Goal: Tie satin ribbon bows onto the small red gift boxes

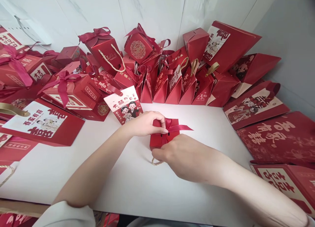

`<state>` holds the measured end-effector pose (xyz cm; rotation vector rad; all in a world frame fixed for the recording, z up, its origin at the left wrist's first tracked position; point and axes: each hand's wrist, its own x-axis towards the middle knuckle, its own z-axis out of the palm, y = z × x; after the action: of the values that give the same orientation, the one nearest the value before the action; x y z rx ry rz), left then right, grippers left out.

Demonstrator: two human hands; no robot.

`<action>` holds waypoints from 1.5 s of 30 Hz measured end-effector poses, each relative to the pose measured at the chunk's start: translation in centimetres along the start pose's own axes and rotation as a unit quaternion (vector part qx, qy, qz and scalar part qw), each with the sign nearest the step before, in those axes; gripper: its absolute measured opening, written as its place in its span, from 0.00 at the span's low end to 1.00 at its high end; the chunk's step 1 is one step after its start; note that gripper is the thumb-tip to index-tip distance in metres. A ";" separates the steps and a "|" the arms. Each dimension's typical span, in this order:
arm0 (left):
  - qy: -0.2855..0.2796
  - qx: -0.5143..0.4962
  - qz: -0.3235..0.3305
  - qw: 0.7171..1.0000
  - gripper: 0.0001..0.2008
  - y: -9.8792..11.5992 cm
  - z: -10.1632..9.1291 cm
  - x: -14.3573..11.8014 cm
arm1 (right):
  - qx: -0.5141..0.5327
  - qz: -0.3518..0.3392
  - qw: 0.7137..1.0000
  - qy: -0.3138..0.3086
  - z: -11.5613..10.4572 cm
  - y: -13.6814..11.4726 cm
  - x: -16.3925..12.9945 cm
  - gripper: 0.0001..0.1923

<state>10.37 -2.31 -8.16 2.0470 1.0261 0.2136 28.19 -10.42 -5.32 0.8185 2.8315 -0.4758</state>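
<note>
Red card, thin and folded, makes up the small gift box that lies near the middle of the white surface, between both hands. The left hand rests on its upper left corner with fingers closed onto the top edge. The right hand covers the near side, fingers curled down against the box front, though what exactly they pinch is hidden. A red satin ribbon is tied in a bow on top, one tail pointing right, and a twisted gold cord loop peeks out beneath the right hand.

Such a box looks light and easily crushed; the stiff corners and folded edges seem the safest places to hold, while the ribbon is likely slippery and would loosen if pulled.

Around the bare patch stand many more: a row of upright red pouches at the back, a picture card just behind the left hand, ribboned boxes to the left, and flat red bags on the right. These crowd the edges, but nothing lies directly against the box.
</note>
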 end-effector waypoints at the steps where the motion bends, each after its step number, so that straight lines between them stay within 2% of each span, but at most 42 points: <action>1: -0.001 -0.001 -0.002 1.000 0.12 0.0 -0.1 0.0 | 0.018 0.003 1.000 0.010 -0.3 0.2 -0.3 0.09; 3: -0.009 -0.005 -0.004 1.000 0.11 0.2 -0.2 -0.1 | 0.074 0.009 0.996 0.041 -1.2 0.7 -1.3 0.02; 5: -0.010 -0.006 -0.008 1.000 0.10 0.4 -0.4 -0.3 | 0.113 0.053 0.988 0.086 -2.0 1.5 -2.3 0.07; 8: -0.002 -0.004 -0.020 1.000 0.11 0.9 -0.8 -0.7 | 0.069 0.179 0.968 0.162 -2.8 3.3 -3.2 0.15; 10: -0.007 -0.010 -0.031 0.999 0.10 1.3 -1.0 -1.1 | 0.048 0.244 0.956 0.156 -2.8 4.8 -3.2 0.17; 13: -0.003 -0.021 -0.048 0.999 0.11 1.8 -1.3 -1.5 | 0.058 0.274 0.955 0.096 -2.5 6.7 -2.5 0.21; 16: 0.023 -0.014 -0.052 0.998 0.15 2.1 -1.4 -1.7 | 0.114 0.276 0.954 0.032 -2.3 7.9 -2.0 0.26; 20: 0.026 0.010 -0.034 0.999 0.13 2.2 -1.0 -1.5 | 0.175 0.251 0.952 -0.007 -2.2 8.2 -1.6 0.21; 30: 0.010 0.024 -0.046 0.999 0.10 1.8 -0.4 -1.0 | 0.194 0.135 0.971 0.032 -2.1 8.7 -1.3 0.15; 38: 0.012 0.034 -0.039 0.999 0.10 1.6 -0.4 -1.0 | 0.227 0.121 0.966 0.013 -2.1 9.0 -1.2 0.12; 45: 0.011 0.026 -0.034 0.999 0.10 1.6 -0.5 -1.1 | 0.212 0.150 0.966 0.007 -2.4 8.6 -1.5 0.13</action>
<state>10.39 -3.35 -6.48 2.0562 1.1227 0.1755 33.92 -3.48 -4.90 1.3022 2.5787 -1.0448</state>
